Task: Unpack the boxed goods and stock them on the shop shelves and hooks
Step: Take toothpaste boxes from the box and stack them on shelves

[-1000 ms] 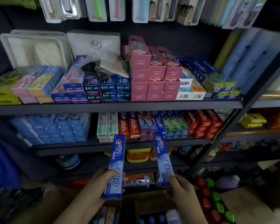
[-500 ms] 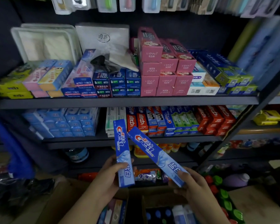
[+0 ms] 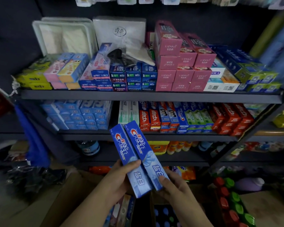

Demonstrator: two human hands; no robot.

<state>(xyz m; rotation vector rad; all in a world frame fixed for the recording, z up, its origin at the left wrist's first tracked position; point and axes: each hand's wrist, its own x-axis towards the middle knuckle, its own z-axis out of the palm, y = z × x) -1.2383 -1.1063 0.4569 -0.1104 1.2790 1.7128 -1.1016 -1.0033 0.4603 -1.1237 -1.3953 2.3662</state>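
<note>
Nearest the camera, an open carton (image 3: 82, 194) sits low in the view, with more packs dimly visible inside it. Above it two forearms reach up and forward from the bottom edge, meeting in the middle. The left hand (image 3: 120, 179) grips the left box (image 3: 129, 159) near its lower end, thumb laid across the printed front and the other fingers behind it. The right hand (image 3: 174, 185) holds the right box (image 3: 144, 153) at its lower end, thumb on the front near the bottom corner, fingers curled under. Both are long blue toothpaste boxes, held side by side and touching along their long edges, printed faces toward the camera. Their long axes run parallel, tilted so the upper ends lean up and to the left, and the lower ends point down and right toward the hands. Most of each box sticks out above the hands, the tops overlapping the front edge of the middle shelf (image 3: 154, 136). That shelf carries rows of blue, white, red and green toothpaste cartons. The upper shelf (image 3: 138, 96) beyond holds pink boxes (image 3: 184, 63), further blue packs and yellow packs.
</note>
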